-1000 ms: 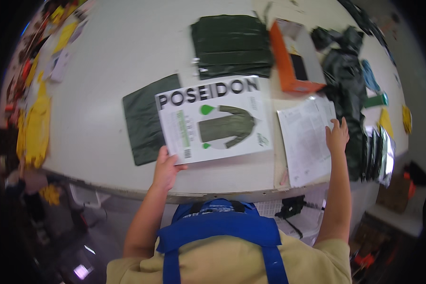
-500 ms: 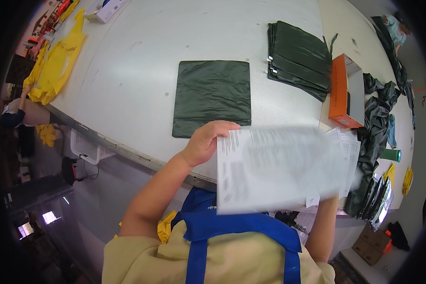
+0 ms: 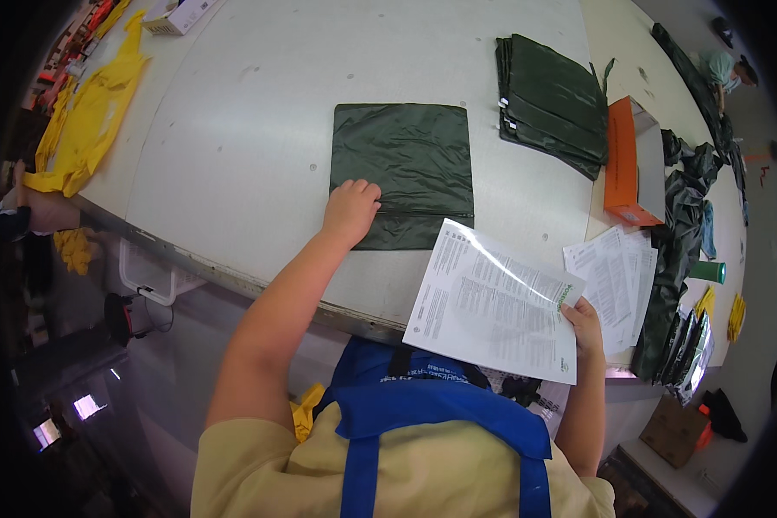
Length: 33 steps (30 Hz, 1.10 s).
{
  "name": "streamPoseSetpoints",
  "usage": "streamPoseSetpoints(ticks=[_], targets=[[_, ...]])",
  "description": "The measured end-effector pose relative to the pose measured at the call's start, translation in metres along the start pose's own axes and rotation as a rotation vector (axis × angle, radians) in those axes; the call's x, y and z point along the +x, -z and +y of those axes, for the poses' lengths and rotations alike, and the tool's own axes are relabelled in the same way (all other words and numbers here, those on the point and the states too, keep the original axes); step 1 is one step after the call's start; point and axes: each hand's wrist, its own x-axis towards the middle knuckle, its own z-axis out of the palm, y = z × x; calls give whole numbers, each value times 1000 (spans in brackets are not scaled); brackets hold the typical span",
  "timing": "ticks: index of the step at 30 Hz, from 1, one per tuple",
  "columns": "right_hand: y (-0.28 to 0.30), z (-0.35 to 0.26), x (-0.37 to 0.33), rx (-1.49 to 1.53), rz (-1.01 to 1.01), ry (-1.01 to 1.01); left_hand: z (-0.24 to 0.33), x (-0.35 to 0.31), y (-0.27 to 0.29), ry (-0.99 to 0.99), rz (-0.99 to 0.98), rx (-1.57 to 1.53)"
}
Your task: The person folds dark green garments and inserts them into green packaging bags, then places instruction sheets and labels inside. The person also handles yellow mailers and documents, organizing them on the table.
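A dark green, square folded piece of thin, shiny material [image 3: 414,155] lies flat on the table, with a seam or fold line across its lower part. My left hand [image 3: 351,214] is on its left side, fingers curled against the surface near that line; the fingertips are partly hidden. In my right hand [image 3: 584,325] is a white printed sheet [image 3: 492,302], gripped at its right edge. The sheet is slightly bowed and tilted above the table's near edge, and its upper corner reaches close to the green piece's lower edge.
More printed sheets [image 3: 609,268] lie right of my right hand. A stack of dark green folded pieces [image 3: 548,104] sits at the back right, beside an orange open box [image 3: 620,164]. Crumpled dark green material [image 3: 684,207] lies beyond. Yellow material [image 3: 104,95] covers the far left edge.
My left hand has let go of the white sheet and moved up and left onto the green piece. The sheet has swung lower and tilted, now held by my right hand alone.
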Motion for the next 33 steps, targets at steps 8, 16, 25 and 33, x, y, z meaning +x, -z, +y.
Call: streamPoseSetpoints(ticks=[8, 16, 25, 33], targets=[[-36, 9, -1, -40, -33, -63, -3, 14, -3, -139, -35, -102], [-71, 16, 6, 178, 189, 171, 35, 12, 32, -33, -154, -257], [-119, 43, 43, 107, 355, 447, 79, -15, 51, -177, -307, -195], [-146, 114, 76, -107, 483, 432, 111, -24, 20, -191, -349, -380]])
